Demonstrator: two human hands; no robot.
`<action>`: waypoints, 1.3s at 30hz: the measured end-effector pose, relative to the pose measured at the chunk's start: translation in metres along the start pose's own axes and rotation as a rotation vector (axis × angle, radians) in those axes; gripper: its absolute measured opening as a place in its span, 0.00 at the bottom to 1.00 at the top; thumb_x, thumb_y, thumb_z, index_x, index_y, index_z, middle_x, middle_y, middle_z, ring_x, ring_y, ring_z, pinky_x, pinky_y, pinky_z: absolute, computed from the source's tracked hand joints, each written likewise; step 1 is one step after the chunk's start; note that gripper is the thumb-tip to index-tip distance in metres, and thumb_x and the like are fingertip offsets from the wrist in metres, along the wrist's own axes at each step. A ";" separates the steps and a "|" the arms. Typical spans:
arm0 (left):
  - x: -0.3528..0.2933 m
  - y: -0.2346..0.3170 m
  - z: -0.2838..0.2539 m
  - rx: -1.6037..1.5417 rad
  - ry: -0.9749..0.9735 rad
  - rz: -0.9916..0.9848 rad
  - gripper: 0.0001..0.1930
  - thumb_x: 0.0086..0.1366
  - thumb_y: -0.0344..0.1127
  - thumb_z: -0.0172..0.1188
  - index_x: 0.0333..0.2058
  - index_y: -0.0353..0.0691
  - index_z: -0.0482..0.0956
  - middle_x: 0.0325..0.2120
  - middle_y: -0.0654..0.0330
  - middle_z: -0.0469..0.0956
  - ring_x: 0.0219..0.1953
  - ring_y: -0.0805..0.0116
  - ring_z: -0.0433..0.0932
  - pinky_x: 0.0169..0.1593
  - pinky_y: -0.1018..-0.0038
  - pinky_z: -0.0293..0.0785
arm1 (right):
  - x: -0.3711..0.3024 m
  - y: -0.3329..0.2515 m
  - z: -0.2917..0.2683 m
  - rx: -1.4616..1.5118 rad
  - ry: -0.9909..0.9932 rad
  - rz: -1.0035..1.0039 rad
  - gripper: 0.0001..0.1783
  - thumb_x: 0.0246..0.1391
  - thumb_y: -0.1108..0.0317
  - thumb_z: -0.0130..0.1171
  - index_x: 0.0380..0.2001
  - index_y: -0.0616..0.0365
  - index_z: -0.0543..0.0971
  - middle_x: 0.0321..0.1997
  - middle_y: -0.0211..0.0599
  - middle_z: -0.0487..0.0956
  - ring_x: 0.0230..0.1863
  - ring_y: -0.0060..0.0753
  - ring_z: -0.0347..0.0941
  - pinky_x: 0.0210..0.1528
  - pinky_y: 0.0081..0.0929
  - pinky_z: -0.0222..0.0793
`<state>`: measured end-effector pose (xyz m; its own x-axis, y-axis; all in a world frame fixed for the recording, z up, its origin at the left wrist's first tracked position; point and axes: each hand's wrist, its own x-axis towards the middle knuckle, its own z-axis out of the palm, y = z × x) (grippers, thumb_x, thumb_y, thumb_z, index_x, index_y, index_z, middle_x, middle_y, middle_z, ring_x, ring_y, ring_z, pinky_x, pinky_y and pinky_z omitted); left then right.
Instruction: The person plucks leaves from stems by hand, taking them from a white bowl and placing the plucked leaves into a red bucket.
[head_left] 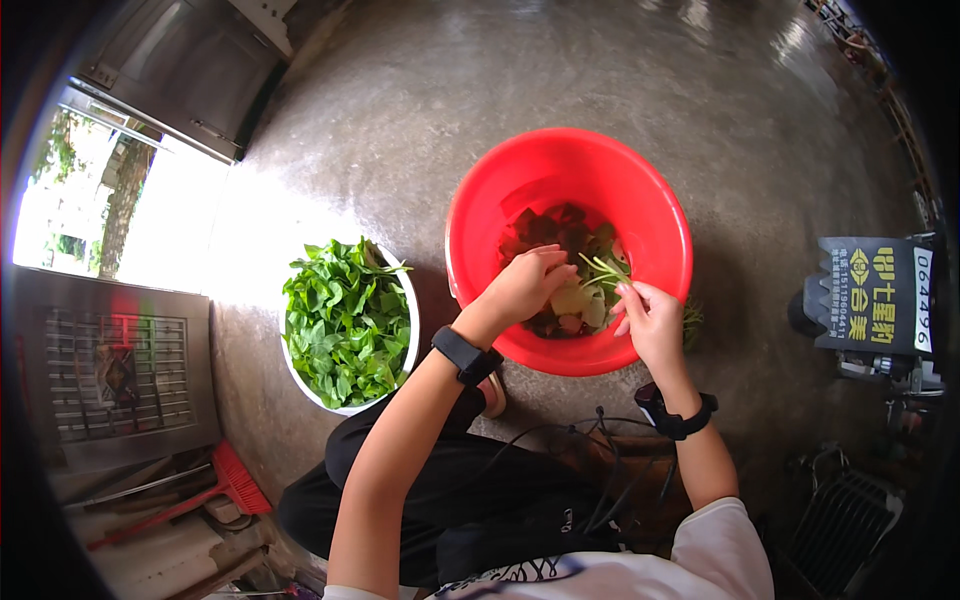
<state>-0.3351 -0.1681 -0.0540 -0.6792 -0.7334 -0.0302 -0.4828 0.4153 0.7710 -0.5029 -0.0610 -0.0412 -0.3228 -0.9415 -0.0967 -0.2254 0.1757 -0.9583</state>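
Stems (pixel 606 272): a few thin, pale green stalks, over the near half of the red tub (pixel 640 190), above its mouth. Long axis runs obliquely, from the near right end at the right hand (pixel 650 318) to the free ends pointing left and far; the stalks fan out slightly.

Right hand: thumb and fingertips pinched on the near right end of the stems. Left hand (pixel 530 285): over the tub's near left part, fingers bent, fingertips just beside the free ends; cannot tell whether it grips anything, as its back hides the palm.

Below the hands, in the tub: pale yellowish leaves (pixel 578 298) and darker matter, partly covered by the left hand and the shadow. Left of the tub, well apart from the stems: a white basin (pixel 413 335) heaped with green leaves (pixel 345 325), both on the grey floor (pixel 400 130). A little greenery (pixel 692 318) lies just right of the tub. Near side: black cables (pixel 600 430) between the forearms. Farther left, a red broom (pixel 238 480) leans near a metal grille panel (pixel 125 370)
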 end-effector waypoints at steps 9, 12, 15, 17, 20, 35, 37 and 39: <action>0.000 0.018 0.002 -0.332 -0.109 0.013 0.11 0.55 0.35 0.56 0.33 0.32 0.77 0.38 0.49 0.72 0.39 0.62 0.73 0.43 0.73 0.68 | 0.000 -0.003 -0.003 0.021 0.022 0.025 0.11 0.54 0.70 0.48 0.30 0.69 0.74 0.17 0.36 0.75 0.12 0.22 0.69 0.14 0.16 0.61; 0.001 0.014 0.005 -0.298 -0.039 0.076 0.11 0.53 0.34 0.56 0.31 0.31 0.76 0.32 0.48 0.74 0.35 0.59 0.75 0.39 0.72 0.69 | -0.001 -0.005 -0.003 0.029 0.007 0.028 0.11 0.54 0.69 0.48 0.29 0.69 0.74 0.18 0.36 0.75 0.12 0.22 0.69 0.14 0.16 0.61; 0.003 0.012 0.005 -0.276 0.008 0.063 0.09 0.53 0.32 0.54 0.29 0.30 0.76 0.28 0.49 0.74 0.33 0.57 0.75 0.38 0.71 0.69 | -0.003 -0.009 -0.003 -0.009 -0.027 0.034 0.12 0.54 0.69 0.48 0.29 0.70 0.74 0.18 0.36 0.74 0.12 0.19 0.67 0.14 0.14 0.60; 0.003 0.012 0.005 -0.276 0.032 0.049 0.09 0.53 0.31 0.53 0.29 0.30 0.75 0.27 0.49 0.74 0.32 0.57 0.74 0.37 0.70 0.69 | -0.003 -0.009 -0.003 0.018 -0.039 0.046 0.12 0.54 0.70 0.48 0.29 0.70 0.74 0.18 0.35 0.74 0.11 0.19 0.67 0.14 0.14 0.60; 0.005 0.013 0.009 -0.329 0.025 -0.013 0.09 0.53 0.30 0.52 0.30 0.30 0.75 0.27 0.48 0.74 0.31 0.55 0.74 0.37 0.69 0.69 | -0.004 -0.011 -0.006 0.056 -0.047 0.084 0.12 0.54 0.70 0.48 0.29 0.70 0.74 0.17 0.34 0.73 0.11 0.18 0.66 0.14 0.14 0.60; -0.003 0.017 0.000 0.157 0.037 -0.133 0.16 0.51 0.37 0.57 0.38 0.35 0.75 0.32 0.48 0.75 0.36 0.53 0.74 0.39 0.68 0.70 | -0.031 -0.014 -0.042 0.051 0.097 0.057 0.11 0.52 0.69 0.51 0.29 0.69 0.76 0.18 0.36 0.75 0.11 0.17 0.66 0.13 0.14 0.60; -0.001 0.015 -0.004 0.142 0.095 -0.145 0.24 0.49 0.38 0.61 0.45 0.33 0.71 0.33 0.45 0.75 0.37 0.54 0.75 0.41 0.69 0.70 | -0.033 -0.012 -0.058 0.019 0.178 0.035 0.11 0.52 0.69 0.51 0.30 0.69 0.76 0.19 0.36 0.76 0.12 0.16 0.67 0.13 0.14 0.61; 0.003 0.010 -0.009 0.084 0.131 -0.156 0.23 0.49 0.37 0.61 0.44 0.35 0.72 0.33 0.46 0.76 0.37 0.54 0.76 0.41 0.68 0.71 | -0.030 -0.008 -0.078 -0.053 0.260 0.037 0.12 0.52 0.68 0.51 0.31 0.68 0.76 0.20 0.36 0.77 0.12 0.16 0.67 0.13 0.15 0.62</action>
<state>-0.3374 -0.1712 -0.0410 -0.5177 -0.8536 -0.0584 -0.6249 0.3306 0.7072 -0.5626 -0.0117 -0.0095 -0.5552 -0.8301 -0.0528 -0.2546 0.2301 -0.9393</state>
